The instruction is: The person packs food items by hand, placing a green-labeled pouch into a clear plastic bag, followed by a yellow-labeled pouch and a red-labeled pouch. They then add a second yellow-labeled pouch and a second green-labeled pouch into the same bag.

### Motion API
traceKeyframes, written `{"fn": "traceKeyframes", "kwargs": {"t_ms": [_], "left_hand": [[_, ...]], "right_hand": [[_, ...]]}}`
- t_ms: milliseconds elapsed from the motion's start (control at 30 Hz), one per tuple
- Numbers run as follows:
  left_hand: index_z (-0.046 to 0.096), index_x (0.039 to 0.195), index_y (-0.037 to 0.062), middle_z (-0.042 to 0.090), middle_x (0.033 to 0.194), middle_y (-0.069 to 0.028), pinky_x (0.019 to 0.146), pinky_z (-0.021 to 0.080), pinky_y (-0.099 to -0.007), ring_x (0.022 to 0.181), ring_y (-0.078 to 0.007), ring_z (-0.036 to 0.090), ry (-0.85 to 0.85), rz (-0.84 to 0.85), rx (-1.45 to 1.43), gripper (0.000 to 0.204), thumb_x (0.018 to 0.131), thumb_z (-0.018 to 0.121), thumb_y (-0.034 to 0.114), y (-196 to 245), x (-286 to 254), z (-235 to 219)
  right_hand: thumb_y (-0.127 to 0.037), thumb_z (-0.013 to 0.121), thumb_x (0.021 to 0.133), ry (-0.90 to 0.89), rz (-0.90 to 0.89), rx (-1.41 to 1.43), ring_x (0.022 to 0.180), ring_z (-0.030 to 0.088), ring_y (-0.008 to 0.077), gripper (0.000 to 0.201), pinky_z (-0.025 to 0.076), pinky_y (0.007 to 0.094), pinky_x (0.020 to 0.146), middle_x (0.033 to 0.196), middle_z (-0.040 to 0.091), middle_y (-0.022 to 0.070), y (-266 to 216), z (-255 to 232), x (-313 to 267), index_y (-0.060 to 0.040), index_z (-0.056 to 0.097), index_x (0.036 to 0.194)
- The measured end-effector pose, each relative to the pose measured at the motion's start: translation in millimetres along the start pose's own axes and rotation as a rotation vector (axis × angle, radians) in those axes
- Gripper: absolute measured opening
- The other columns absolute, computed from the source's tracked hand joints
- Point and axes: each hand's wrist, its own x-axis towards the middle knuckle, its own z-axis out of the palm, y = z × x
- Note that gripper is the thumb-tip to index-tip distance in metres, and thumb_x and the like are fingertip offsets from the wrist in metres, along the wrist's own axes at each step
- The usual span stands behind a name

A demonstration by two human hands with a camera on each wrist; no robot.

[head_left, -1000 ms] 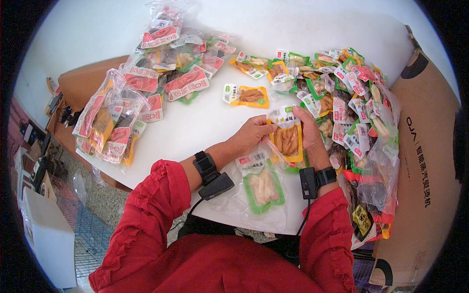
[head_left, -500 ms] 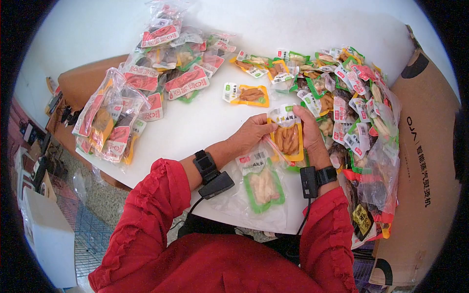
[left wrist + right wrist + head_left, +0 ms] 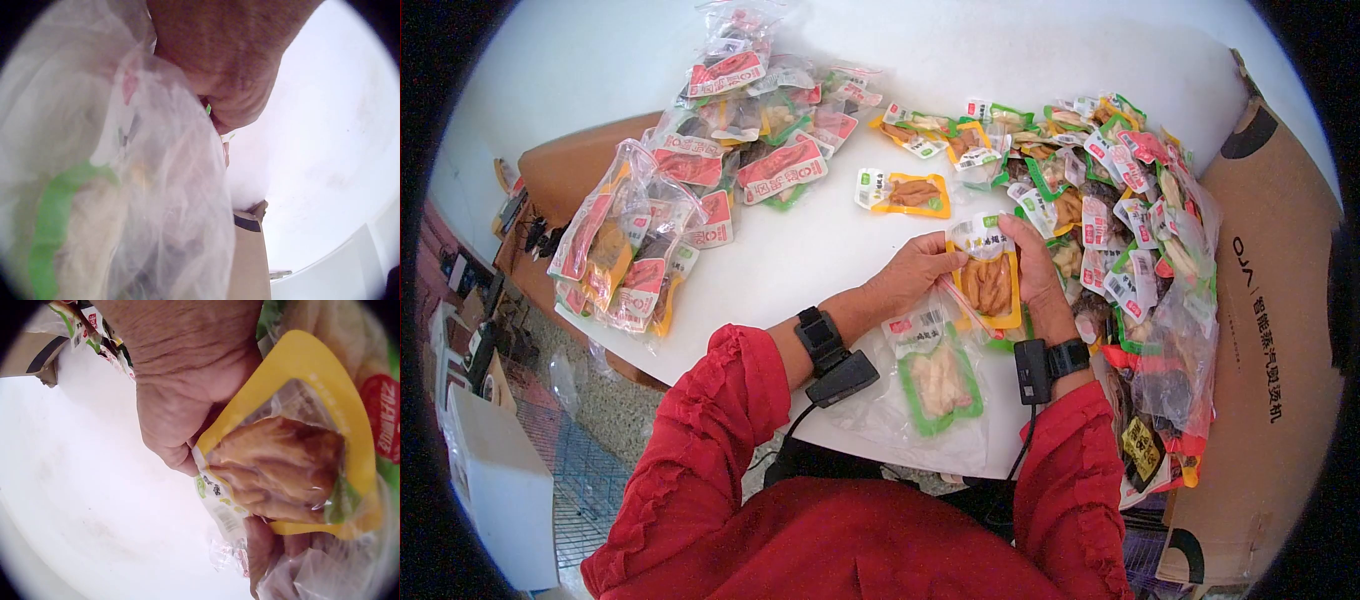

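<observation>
Upright in front of the chest, a yellow-edged food pouch (image 3: 988, 285) with brown pieces behind its clear window is held between both hands. The right hand (image 3: 1036, 268) pinches its upper right side, thumb near the white printed top. At the opposite edge, the left hand (image 3: 912, 274) has its thumb against the pouch and also grips the mouth of a clear zip bag (image 3: 181, 187). This bag hangs down and spreads over the table's near edge. Inside it lies a green-edged pouch (image 3: 940, 382) with pale pieces. The right wrist view shows left fingertips (image 3: 265, 547) under the pouch.
Another yellow-edged pouch (image 3: 912, 194) lies alone on the white table (image 3: 820, 250). Filled clear bags (image 3: 635, 245) are stacked at the left. A large heap of loose pouches (image 3: 1130, 220) covers the right side, against a cardboard box (image 3: 1270, 300).
Almost nothing differs. The pouch's printed top is tilted slightly compared with one second ago, and both hands keep their places on it.
</observation>
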Motion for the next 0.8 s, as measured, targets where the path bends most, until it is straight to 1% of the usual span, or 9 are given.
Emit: {"fn": "traceKeyframes", "kwargs": {"t_ms": [167, 267, 433, 633, 733, 767, 800], "left_hand": [[0.053, 0.105, 0.0015, 0.059, 0.099, -0.0068, 0.076, 0.049, -0.0260, 0.085, -0.0127, 0.059, 0.010, -0.004, 0.038, 0.022, 0.084, 0.053, 0.008, -1, 1, -2], [0.053, 0.105, 0.0013, 0.059, 0.100, -0.0071, 0.077, 0.049, -0.0266, 0.086, -0.0132, 0.059, -0.015, -0.002, -0.004, 0.023, 0.084, 0.053, 0.009, -5, 3, -6], [0.052, 0.108, 0.0011, 0.059, 0.101, -0.0076, 0.079, 0.049, -0.0277, 0.088, -0.0140, 0.059, -0.007, -0.004, 0.039, 0.025, 0.084, 0.052, 0.009, -6, 5, -7], [0.052, 0.107, 0.0008, 0.059, 0.101, -0.0071, 0.078, 0.049, -0.0272, 0.087, -0.0134, 0.059, -0.014, 0.002, 0.033, 0.024, 0.084, 0.053, 0.010, -3, 2, -4], [0.052, 0.107, 0.0006, 0.059, 0.102, -0.0067, 0.080, 0.048, -0.0262, 0.091, -0.0129, 0.058, -0.001, -0.023, 0.062, 0.025, 0.084, 0.053, 0.010, 2, -1, 0], [0.052, 0.107, 0.0006, 0.059, 0.102, -0.0067, 0.080, 0.048, -0.0262, 0.091, -0.0129, 0.058, 0.000, -0.023, 0.061, 0.025, 0.084, 0.053, 0.010, 4, -2, 4], [0.052, 0.108, 0.0010, 0.059, 0.101, -0.0051, 0.078, 0.047, -0.0240, 0.088, -0.0108, 0.057, -0.051, 0.004, 0.018, 0.027, 0.084, 0.054, 0.011, 6, -3, 8]], "right_hand": [[-0.018, 0.052, 0.082, 0.006, 0.003, 0.008, 0.072, 0.061, 0.0175, 0.019, 0.050, 0.0307, 0.068, 0.084, 0.061, 0.0094, 1, -2, 1, -0.0005, 0.056, 0.087], [-0.018, 0.052, 0.082, 0.005, 0.012, 0.008, 0.073, 0.061, 0.0173, 0.019, 0.050, 0.0307, 0.068, 0.084, 0.061, 0.0091, 0, -1, 0, -0.0007, 0.056, 0.087], [-0.018, 0.051, 0.082, 0.017, 0.009, -0.009, 0.074, 0.060, 0.0169, 0.019, 0.050, 0.0304, 0.068, 0.084, 0.061, 0.0088, -1, 1, 0, -0.0007, 0.055, 0.087], [-0.018, 0.051, 0.082, -0.016, 0.031, 0.005, 0.074, 0.060, 0.0164, 0.018, 0.050, 0.0299, 0.069, 0.085, 0.061, 0.0084, 0, -3, 1, -0.0016, 0.056, 0.088], [-0.019, 0.051, 0.082, 0.013, -0.014, -0.023, 0.075, 0.060, 0.0166, 0.018, 0.050, 0.0304, 0.069, 0.086, 0.061, 0.0082, 2, -5, 3, -0.0019, 0.055, 0.088], [-0.019, 0.051, 0.082, 0.038, -0.034, 0.010, 0.076, 0.060, 0.0170, 0.019, 0.050, 0.0308, 0.070, 0.087, 0.061, 0.0084, 1, -3, 2, -0.0019, 0.055, 0.089], [-0.019, 0.051, 0.082, 0.063, -0.055, 0.043, 0.076, 0.060, 0.0173, 0.019, 0.049, 0.0312, 0.070, 0.087, 0.061, 0.0085, 0, -2, 1, -0.0020, 0.055, 0.090]]}}
